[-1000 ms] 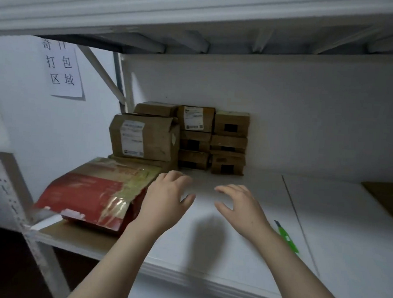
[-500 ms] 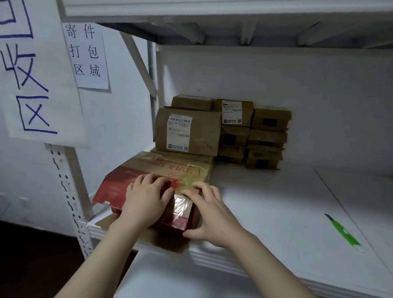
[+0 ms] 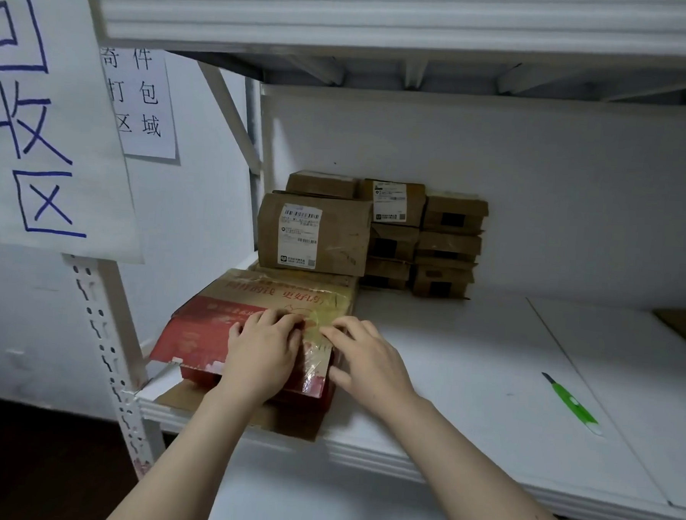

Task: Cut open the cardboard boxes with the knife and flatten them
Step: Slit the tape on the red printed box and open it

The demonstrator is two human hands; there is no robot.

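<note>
The red box (image 3: 202,332) lies at the left end of the shelf (image 3: 447,364). The left hand (image 3: 263,355) and right hand (image 3: 368,360) rest flat on top, fingers close together, holding nothing. The knife (image 3: 570,403) lies well apart on the right. Best to push down evenly with both, so the box does not slide off the edge.

Two bare hands: left hand (image 3: 262,359), right hand (image 3: 367,364). Slim fingers (image 3: 278,321), rounded at the tips; nails too small to make out. Behind the fingers, broad smooth backs narrowing to bare wrists. Further back from the fingers, left forearm (image 3: 188,450) and right forearm (image 3: 481,477) bare, uncovered all the way to the lower frame edge.
</note>
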